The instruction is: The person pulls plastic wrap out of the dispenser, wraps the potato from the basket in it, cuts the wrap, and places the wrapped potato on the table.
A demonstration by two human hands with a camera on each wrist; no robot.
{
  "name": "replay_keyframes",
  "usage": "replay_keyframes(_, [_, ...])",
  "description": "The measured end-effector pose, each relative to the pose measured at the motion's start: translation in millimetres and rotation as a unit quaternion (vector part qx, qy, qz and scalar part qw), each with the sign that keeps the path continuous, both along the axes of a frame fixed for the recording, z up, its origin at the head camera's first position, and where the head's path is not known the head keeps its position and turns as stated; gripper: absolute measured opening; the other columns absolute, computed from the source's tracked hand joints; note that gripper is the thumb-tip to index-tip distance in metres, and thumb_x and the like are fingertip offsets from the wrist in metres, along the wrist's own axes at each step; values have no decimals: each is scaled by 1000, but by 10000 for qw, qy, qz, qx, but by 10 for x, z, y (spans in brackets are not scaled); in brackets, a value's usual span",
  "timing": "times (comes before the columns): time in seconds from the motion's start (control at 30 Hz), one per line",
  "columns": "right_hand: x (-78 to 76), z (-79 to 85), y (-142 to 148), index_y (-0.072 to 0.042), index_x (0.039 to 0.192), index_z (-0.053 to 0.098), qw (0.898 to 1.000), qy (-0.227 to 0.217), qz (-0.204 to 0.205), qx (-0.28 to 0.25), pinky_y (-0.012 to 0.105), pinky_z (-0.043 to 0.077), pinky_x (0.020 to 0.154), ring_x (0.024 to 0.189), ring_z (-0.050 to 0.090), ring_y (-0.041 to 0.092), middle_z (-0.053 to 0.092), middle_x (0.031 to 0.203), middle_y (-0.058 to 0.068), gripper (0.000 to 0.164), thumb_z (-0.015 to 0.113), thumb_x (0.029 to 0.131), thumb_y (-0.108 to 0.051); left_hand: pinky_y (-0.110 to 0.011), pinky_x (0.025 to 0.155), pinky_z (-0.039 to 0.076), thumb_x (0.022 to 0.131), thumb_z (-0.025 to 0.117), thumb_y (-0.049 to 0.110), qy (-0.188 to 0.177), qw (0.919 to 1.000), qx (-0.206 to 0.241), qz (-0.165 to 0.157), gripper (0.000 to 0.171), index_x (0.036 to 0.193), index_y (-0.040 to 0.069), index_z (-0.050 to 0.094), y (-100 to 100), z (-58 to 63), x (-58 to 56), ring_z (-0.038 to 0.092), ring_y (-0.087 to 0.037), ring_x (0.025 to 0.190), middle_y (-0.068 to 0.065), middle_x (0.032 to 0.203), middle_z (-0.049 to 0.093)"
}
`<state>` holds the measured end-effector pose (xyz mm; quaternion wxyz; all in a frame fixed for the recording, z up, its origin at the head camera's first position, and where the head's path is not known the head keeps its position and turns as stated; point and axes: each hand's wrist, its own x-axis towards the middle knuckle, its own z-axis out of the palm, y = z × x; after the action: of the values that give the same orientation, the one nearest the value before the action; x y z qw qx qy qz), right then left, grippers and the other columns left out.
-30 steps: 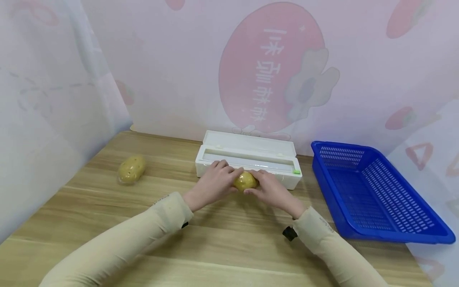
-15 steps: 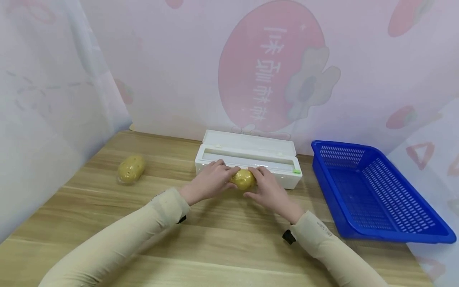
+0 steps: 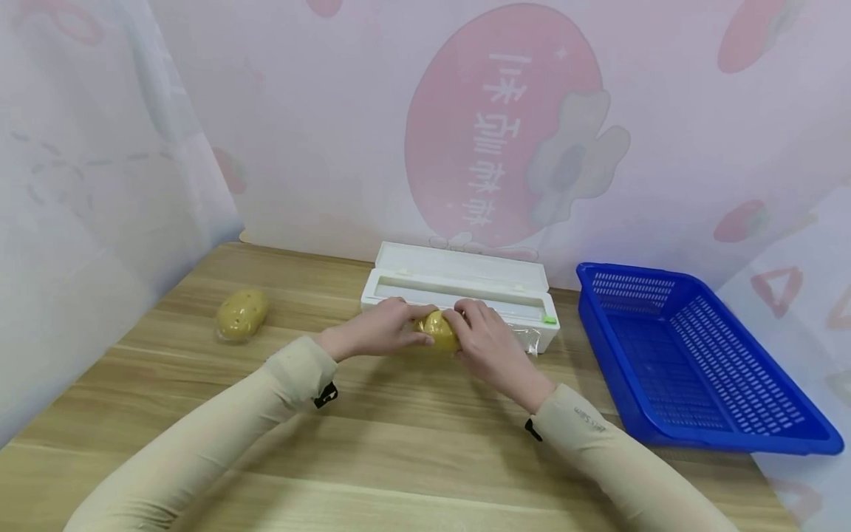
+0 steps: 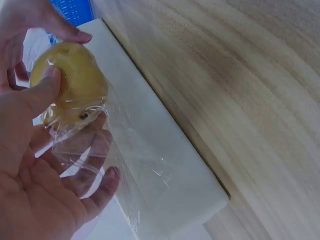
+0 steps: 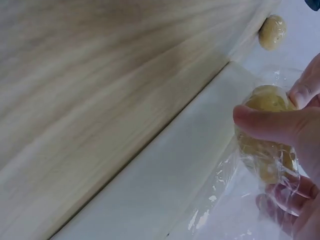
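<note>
In the head view a yellow potato (image 3: 439,332) is held between both hands just before an open white cling-film box (image 3: 462,267). My left hand (image 3: 379,329) grips the potato from the left; in the left wrist view its thumb (image 4: 47,87) presses on the skin and its fingers lie behind clear film. From the right, my right hand (image 3: 493,351) holds the potato, with its thumb (image 5: 265,122) across it in the right wrist view. Clear cling film (image 5: 202,217) runs from the potato over the box front, and crumpled film shows around its lower side.
A second potato (image 3: 242,315), wrapped in film, lies on the wooden table (image 3: 372,458) at the left. At the right stands a blue perforated basket (image 3: 614,355). A green slider (image 3: 549,319) sits at the box's right end. Printed cloth (image 3: 319,148) hangs behind.
The potato and both hands have shifted slightly left. My right hand has turned, its fingers now over the potato's right side. More film shows at the box's right front.
</note>
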<state>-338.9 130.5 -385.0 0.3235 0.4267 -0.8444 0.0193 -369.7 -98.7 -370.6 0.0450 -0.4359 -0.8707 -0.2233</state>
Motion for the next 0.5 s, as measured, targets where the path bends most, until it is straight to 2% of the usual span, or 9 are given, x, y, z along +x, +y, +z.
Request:
replay_keyframes(0.1, [-16,24,-6,0,119,58,10000,-40,10,23,40,51,84,99,56,31,54,111,16,57,88,71,-7,-27,64,47,93,70,30,34,10000,-17,80,35,122,12,63,9,-11,4,54,-9,66,11,81,60])
replay_keyframes(0.17, [-22,38,0,0,120,58,9999,-144,-19,13,40,51,86,101,56,31,55,113,16,58,88,71,-7,-30,67,47,93,69,34,218,9993,-134,278,39,125,11,62,25,-5,38,55,-11,70,8,83,63])
replay_keyframes(0.27, [-31,40,23,-1,123,58,9991,-389,-146,-85,41,51,88,104,56,31,55,115,17,61,89,71,-11,-35,73,48,94,67,38,685,9948,-306,690,49,131,7,59,56,-6,112,59,-18,82,-1,94,67])
replay_keyframes(0.33, [-36,40,39,-1,125,58,9982,-526,-225,-159,41,51,87,104,56,31,55,116,17,63,90,71,-13,-40,76,49,94,67,39,1111,9889,-341,927,54,133,3,57,73,-14,164,60,-24,89,-9,102,67])
replay_keyframes(0.43, [-51,34,60,-1,126,58,9975,-632,-268,-189,41,51,87,104,56,30,54,116,16,65,90,72,-14,-43,80,51,93,69,39,1688,9792,-198,1105,54,130,1,58,94,-41,211,60,-28,97,-13,111,64])
replay_keyframes(0.5, [-63,31,69,-1,127,58,9972,-680,-227,-199,41,51,87,104,56,30,54,116,17,65,90,72,-16,-44,82,51,89,73,37,2086,9719,-66,1092,54,127,1,60,109,-55,221,59,-28,100,-13,115,62])
